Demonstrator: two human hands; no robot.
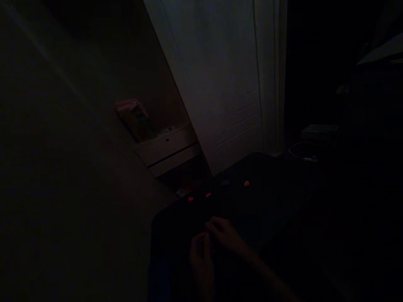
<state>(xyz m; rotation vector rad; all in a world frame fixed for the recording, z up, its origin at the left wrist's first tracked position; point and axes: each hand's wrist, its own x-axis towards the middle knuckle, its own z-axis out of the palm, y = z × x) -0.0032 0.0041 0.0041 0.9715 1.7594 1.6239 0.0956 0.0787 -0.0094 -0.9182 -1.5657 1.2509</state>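
A pale door panel (217, 75) with a group of parallel grooves in its lower part stands behind the dark tabletop (273, 184), with a vertically ribbed frame (273, 84) along its right side. Left of the panel, a light drawer unit (176, 144) with a round dark knob or hole (167, 140) in its front supports a reddish package (130, 109), its contents unreadable in the low light, beside a plain wall (69, 201). To the right, a thin white cable (296, 144) curves near a dim box-like object (318, 131).
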